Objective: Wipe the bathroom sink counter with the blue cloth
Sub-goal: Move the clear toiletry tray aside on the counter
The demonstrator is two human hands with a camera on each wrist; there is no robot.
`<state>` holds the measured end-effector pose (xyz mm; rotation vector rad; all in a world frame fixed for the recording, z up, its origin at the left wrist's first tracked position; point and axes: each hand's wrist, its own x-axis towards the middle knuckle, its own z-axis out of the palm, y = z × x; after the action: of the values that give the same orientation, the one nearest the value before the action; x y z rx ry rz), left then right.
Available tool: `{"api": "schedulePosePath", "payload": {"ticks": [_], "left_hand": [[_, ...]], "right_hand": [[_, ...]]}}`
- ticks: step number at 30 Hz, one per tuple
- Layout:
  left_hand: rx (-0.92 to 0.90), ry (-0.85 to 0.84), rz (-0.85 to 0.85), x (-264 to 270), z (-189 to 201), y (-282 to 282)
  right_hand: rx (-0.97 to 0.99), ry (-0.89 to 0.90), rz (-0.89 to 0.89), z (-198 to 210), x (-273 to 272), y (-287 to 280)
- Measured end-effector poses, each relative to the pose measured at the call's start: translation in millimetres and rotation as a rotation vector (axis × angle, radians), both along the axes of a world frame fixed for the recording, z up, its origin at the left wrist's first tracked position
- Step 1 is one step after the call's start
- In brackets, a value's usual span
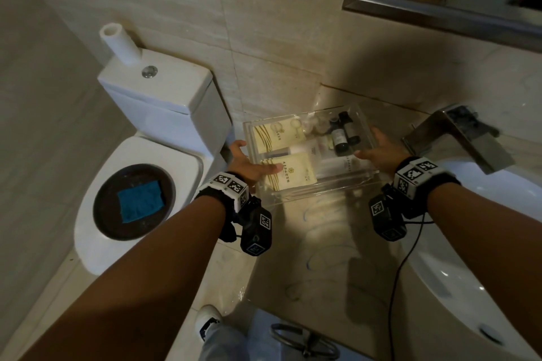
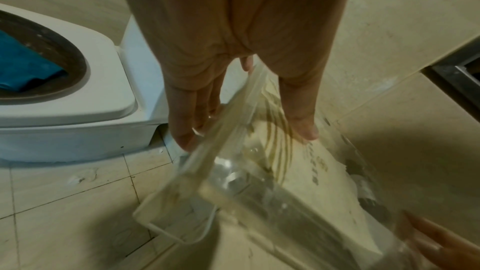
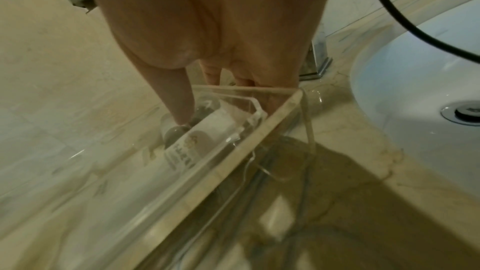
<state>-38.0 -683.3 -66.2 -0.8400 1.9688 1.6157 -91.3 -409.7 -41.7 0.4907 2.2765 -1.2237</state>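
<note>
1. Left hand (image 1: 245, 162): thumb over the wall and fingers outside it, pinching the left end of the clear tray (image 1: 319, 190) of toiletries.
2. Right hand (image 1: 378, 152): fingers curled over the tray's right end wall, thumb inside.
3. Tray: judged rigid, smooth, possibly slippery; loose contents may shift. Keep it level, grip both ends.
4. Blue cloth (image 1: 140, 201): well left of the left fingers, in a dark dish (image 1: 102, 214) on the toilet lid. Judged soft, light; pinch an edge.
5. Counter (image 1: 337, 246): beneath the tray, marked with scribbles.
</note>
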Motion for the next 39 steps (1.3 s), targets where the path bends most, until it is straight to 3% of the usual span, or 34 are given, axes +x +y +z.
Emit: {"api": "schedulePosePath", "payload": {"ticks": [7, 13, 16, 18, 21, 25, 28, 32, 35, 39], "left_hand": [[0.013, -0.016, 0.001, 13.5, 3.7, 9.9], [0.121, -0.132, 0.036, 37.7, 0.9, 19.9], [0.005, -0.103, -0.020, 44.4, -14.2, 25.0], [-0.014, -0.114, -0.110, 46.8, -26.9, 25.8], [-0.044, -0.131, -0.141, 50.9, -17.7, 27.0], [-0.051, -0.157, -0.180, 51.5, -11.8, 26.7], [-0.051, -0.190, -0.211, 47.8, -0.7, 22.7], [-0.311, -0.051, -0.221, 27.0, 7.1, 12.2], [-0.324, 0.108, -0.222, 10.2, 10.8, 9.1], [-0.403, 0.208, -0.463, -4.8, 14.9, 17.9]], "right_hand": [[0.115, -0.006, 0.005, 13.4, 37.3, 2.9], [0.158, -0.046, -0.185, 12.6, 72.7, 15.5], [0.021, -0.093, -0.334, -5.0, 87.9, 19.7], [-0.092, -0.124, -0.410, 3.8, 97.9, 7.1], [-0.347, -0.279, -0.392, 18.9, 110.4, -10.9], [-0.241, -0.099, -0.532, 0.7, 115.3, -20.0], [-0.318, -0.158, -0.529, 0.9, 118.0, -25.5], [-0.350, -0.194, -0.574, -0.4, 118.4, -23.8], [-0.384, -0.235, -0.508, -1.2, 123.2, -25.5], [-0.359, -0.296, -0.415, 0.2, 129.4, -30.7]]}}
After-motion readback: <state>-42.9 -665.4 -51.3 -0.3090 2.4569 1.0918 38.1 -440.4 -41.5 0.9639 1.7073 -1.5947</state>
